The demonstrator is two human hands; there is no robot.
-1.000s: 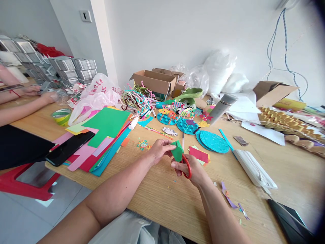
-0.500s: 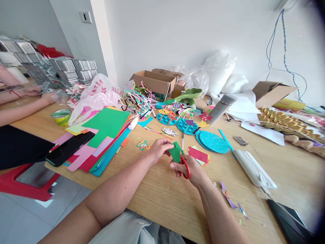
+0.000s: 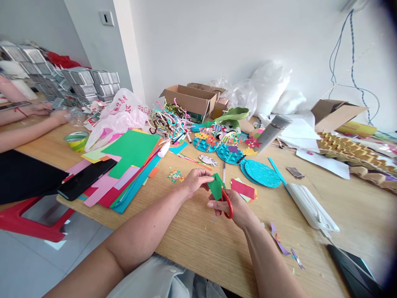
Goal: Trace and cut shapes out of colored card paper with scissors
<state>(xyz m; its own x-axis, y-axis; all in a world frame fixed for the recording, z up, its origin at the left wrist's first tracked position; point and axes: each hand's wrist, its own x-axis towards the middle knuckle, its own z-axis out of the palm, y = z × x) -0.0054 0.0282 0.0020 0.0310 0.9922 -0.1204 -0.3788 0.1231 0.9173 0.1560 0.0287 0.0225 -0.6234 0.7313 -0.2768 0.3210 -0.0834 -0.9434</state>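
Between the fingers and thumb of my left hand [image 3: 197, 182] is a small piece of green paper [image 3: 215, 188], held above the table. My right hand [image 3: 231, 206] grips the red-handled scissors [image 3: 228, 205], whose blades are at the green paper and mostly hidden by it. Just beyond my right hand lie small red and yellow paper pieces [image 3: 242, 189]. Tiny colored paper bits [image 3: 175, 176] lie to the left of my left hand, and a white fish cutout [image 3: 207, 160] lies farther back.
Stacked colored paper [image 3: 133, 145] and a black phone [image 3: 87, 179] lie left. Blue discs [image 3: 262, 173], a steel bottle [image 3: 274, 132] and a white power strip [image 3: 312, 207] are right. Another person's hands [image 3: 58, 117] are at far left.
The green paper has tilted slightly in my fingers at the scissors. Both hands keep nearly the same place and grip, while the whole view has shifted a little.
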